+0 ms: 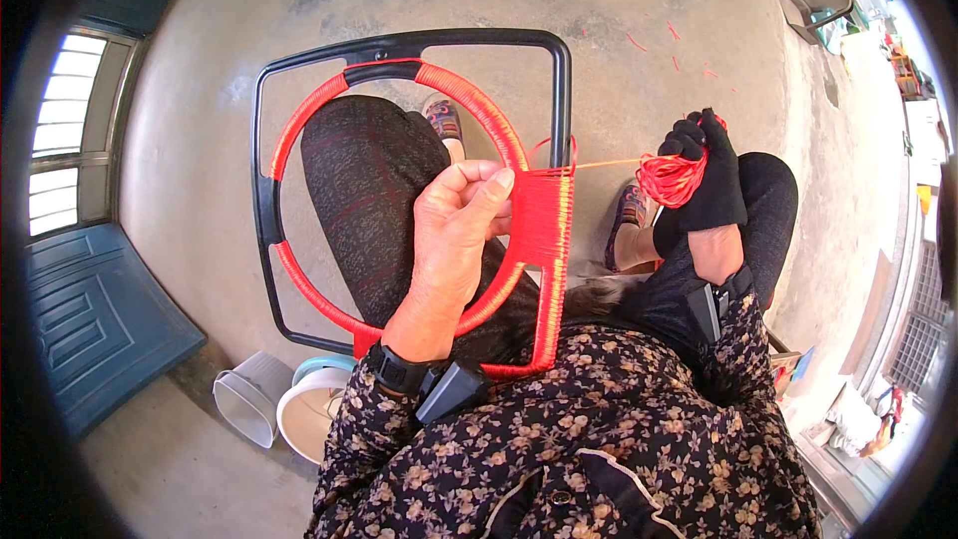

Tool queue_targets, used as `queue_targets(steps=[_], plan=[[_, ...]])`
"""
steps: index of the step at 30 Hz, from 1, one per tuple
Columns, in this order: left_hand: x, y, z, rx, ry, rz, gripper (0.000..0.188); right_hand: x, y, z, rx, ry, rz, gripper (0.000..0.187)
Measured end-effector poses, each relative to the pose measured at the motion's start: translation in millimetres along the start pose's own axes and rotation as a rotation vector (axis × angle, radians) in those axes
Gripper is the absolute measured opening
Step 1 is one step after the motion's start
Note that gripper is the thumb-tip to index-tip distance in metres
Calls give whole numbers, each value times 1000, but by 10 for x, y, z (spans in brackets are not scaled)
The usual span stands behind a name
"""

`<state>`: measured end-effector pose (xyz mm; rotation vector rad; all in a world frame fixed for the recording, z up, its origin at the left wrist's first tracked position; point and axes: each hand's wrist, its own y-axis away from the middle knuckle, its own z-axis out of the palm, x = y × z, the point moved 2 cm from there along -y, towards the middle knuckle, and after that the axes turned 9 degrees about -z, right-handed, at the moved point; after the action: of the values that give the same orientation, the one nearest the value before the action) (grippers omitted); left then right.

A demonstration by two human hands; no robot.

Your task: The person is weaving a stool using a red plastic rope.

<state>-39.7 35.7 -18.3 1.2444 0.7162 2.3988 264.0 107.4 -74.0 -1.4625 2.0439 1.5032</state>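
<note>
A black metal frame (562, 70) with rounded corners rests over my lap, with a ring inside it. Red cord (539, 215) is wound tightly round much of the ring and along the frame's right side, bridging the two. At that wound bridge my left hand (451, 230) is closed, thumb and fingertips pinched at the cord's edge. My right hand (711, 180), in a black glove with bare wrist, grips a bundle of red cord (671, 180) above my right knee. From the bundle a strand runs left, taut, to the frame. Stretches of the ring at top and left show black.
Beside my left leg stand a white bin (247, 399) and a pale bucket (309, 409). Red scraps (675, 32) lie on the concrete floor ahead. A blue panelled door (100, 314) is at left; a folding chair (813, 0) stands far right.
</note>
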Motion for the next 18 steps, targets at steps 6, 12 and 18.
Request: queue_targets(steps=[6,12,18], plan=[[29,34,2,-6,-6,-13,8,-13,-218,97,58,73,-107,17],[18,47,-11,-34,18,-12,8,46,-460,277,-664,-12,-316,24],[-11,27,14,-58,13,-76,18,101,-410,274,-808,152,-611,18]])
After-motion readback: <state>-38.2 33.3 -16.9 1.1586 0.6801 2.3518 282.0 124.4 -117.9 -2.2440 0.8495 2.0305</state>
